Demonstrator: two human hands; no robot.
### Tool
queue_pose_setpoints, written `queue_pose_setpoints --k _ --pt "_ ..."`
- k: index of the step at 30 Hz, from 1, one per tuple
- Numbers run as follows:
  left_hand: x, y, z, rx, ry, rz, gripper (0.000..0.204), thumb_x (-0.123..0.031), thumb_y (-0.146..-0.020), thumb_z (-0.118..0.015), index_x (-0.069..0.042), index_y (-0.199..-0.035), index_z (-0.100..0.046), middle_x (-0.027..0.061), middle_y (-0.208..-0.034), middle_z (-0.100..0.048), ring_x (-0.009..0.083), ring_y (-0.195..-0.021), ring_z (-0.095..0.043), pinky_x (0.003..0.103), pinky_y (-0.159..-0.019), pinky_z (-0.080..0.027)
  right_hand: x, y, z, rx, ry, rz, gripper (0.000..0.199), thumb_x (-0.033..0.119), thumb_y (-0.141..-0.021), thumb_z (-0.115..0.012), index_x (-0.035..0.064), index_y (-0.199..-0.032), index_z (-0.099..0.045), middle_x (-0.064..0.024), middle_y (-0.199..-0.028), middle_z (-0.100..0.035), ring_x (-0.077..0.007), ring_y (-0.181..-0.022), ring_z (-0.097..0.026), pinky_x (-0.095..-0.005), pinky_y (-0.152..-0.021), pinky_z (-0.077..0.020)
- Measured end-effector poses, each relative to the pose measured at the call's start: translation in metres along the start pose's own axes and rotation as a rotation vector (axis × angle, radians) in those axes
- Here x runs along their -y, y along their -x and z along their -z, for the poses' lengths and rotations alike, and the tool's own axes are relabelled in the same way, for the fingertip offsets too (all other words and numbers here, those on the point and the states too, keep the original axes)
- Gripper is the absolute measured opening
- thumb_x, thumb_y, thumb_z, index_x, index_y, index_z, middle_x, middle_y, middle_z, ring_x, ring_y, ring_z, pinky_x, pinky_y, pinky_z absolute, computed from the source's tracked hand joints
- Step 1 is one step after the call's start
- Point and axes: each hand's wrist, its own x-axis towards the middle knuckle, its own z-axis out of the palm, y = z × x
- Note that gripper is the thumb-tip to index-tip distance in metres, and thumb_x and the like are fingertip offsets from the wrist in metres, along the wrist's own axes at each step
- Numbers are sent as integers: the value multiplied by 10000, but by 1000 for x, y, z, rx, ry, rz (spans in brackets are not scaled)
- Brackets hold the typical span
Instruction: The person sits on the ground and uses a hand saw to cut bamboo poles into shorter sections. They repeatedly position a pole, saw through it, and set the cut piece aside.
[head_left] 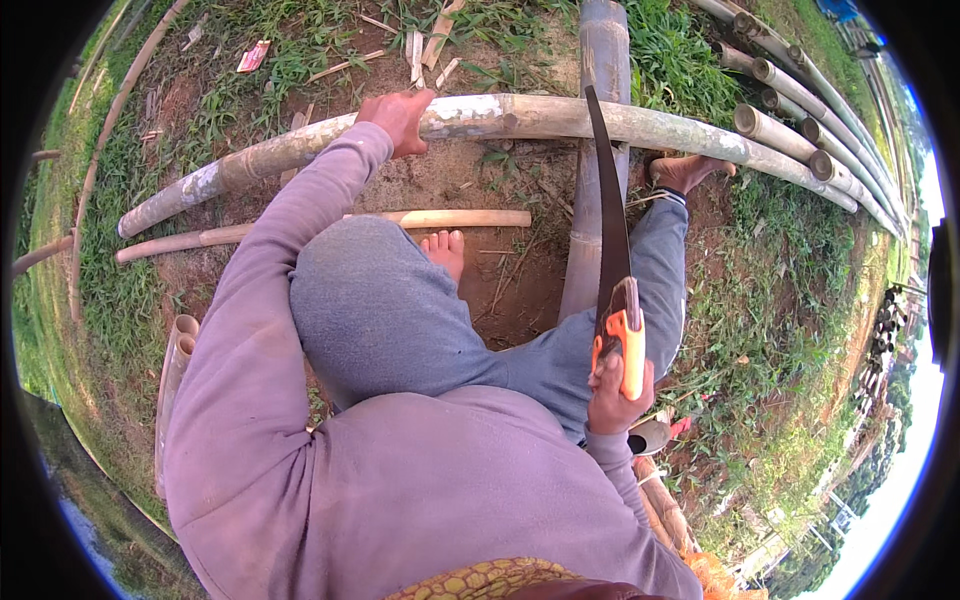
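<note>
A long bamboo pole point(560, 117) runs across in front of me, resting on a thicker grey bamboo pole point(606, 65) that points away from me. My left hand point(402, 118) is wrapped round the crosswise pole, left of where the two cross. In my right hand point(617, 393) is a handsaw point(613, 220), gripped by its orange handle. The dark, curved blade points away from me, its tip over the crosswise pole near the crossing. Whether the teeth touch the bamboo I cannot tell.
Several cut bamboo poles point(790, 130) lie stacked at the far right. A thinner bamboo piece point(480, 218) lies on the soil nearer me. My bare right foot point(690, 172) is beside the crosswise pole; my left foot point(446, 252) is near the thin piece. Bamboo offcuts point(437, 40) are scattered beyond.
</note>
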Motion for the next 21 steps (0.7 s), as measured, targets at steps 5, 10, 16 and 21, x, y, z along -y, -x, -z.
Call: queue_pose_setpoints --k 5,10,16,21 --pt "-8 -5 3 19 -16 -2 754 -371 -775 -901 -187 -1413 -543 157 -1289 -725 393 -1196 -725 513 -1010 -596 -18 -14 2 49 66 81 271 151 -1058 -736 -52 -1207 -635 -34 -753 -695 -71 -588 -621 -236 -564 -501" --pt "-5 1 4 -8 11 0 796 -377 -774 -901 -200 -1458 -536 156 -1301 -723 388 -1197 -727 510 -1020 -594 4 -40 -24 25 -68 139 558 348 -1123 -646 -70 -1476 -539 -42 -808 -662 -68 -614 -571 -214 -553 -470" --pt "-10 3 13 30 -15 23 768 -391 -816 -896 -193 -1469 -541 147 -1372 -710 377 -1237 -719 505 -1054 -588 1 -58 -31 51 -82 83 577 277 -1122 -643 -71 -1559 -500 -136 -1110 -737 -50 -625 -555 -205 -541 -474" --pt "-18 -2 17 24 -12 11 736 -402 -843 -890 -181 -1455 -547 143 -1388 -710 371 -1259 -715 505 -1067 -585 -10 -194 -114 29 -92 131 441 147 -1106 -665 -64 -1487 -594 -142 -1341 -704 -156 -1106 -687 -291 -933 -576"
